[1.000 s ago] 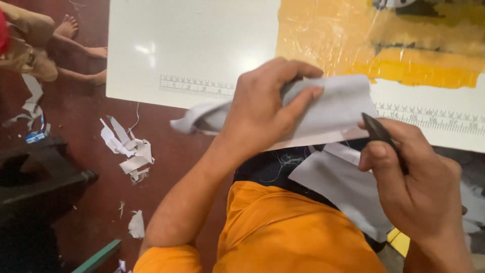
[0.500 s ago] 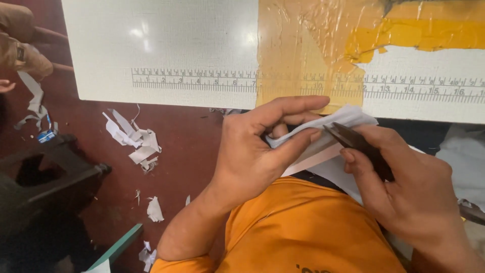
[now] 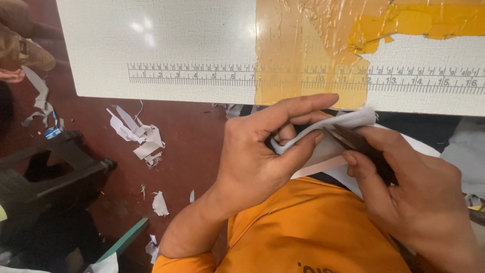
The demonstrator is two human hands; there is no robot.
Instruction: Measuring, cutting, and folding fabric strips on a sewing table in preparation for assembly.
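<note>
The right hand (image 3: 419, 202) is hiding most of the dark tool (image 3: 353, 141), while the board (image 3: 177, 45) is running off the top edge.

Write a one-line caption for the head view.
Left hand pinches folded grey fabric while right hand holds a dark blade against it.

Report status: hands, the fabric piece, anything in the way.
Left hand pinching folded grey fabric strip. Right hand holding dark blade against the strip. White ruled board just beyond; nothing blocks the hands.
</note>
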